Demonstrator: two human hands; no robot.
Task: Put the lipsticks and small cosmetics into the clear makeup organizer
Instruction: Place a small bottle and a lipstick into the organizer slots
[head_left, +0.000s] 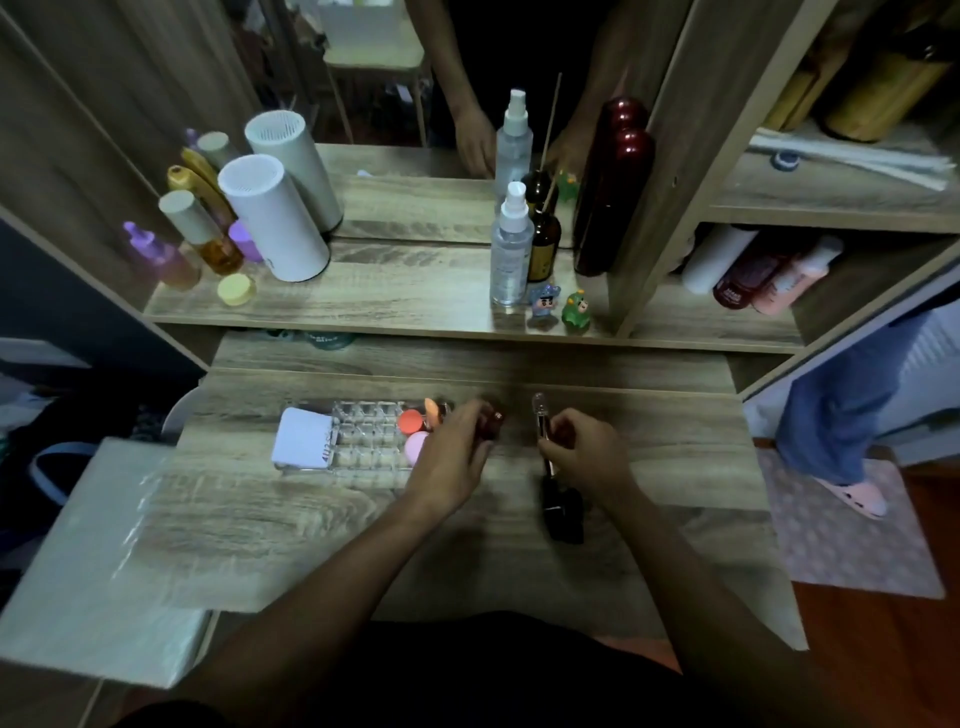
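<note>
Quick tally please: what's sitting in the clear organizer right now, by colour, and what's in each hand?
In the clear organizer:
White card or packet: 1
Orange-red round item: 1
Pink round item: 1
Peach-tipped item: 1
In hands:
Dark red small item, left hand: 1
Slim metallic stick, right hand: 1
Total: 6

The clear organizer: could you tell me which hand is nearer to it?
Left. The left hand is at the clear organizer's right end; the right hand is farther right.
</note>
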